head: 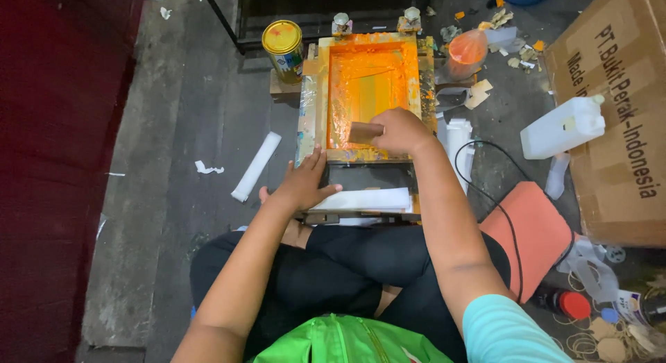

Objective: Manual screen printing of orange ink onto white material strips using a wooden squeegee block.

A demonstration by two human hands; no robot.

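Orange ink coated the mesh of a wooden printing frame (316, 92) that lay flat on a small stand on the grey floor, straight ahead of the seated person. The right hand (399, 130) was curled shut around a brown squeegee (363, 132), pressing it against the near end of the inked screen. The left hand (303, 182) lay open and flat, fingers spread, its fingertips on the frame's near edge and its palm just beside a stack of white paper strips (368, 198) on the stand below; it gripped nothing.

A yellow tin can (284, 49) stood at the far left corner of the frame, and a tied plastic bag of orange ink (467, 49) sat at the far right corner. To the right lay a white jug (562, 127) on its side, touching a big cardboard box (617, 106). An orange cushion (531, 231) rested near the person's right knee, with a black cable (510, 217) running across it.
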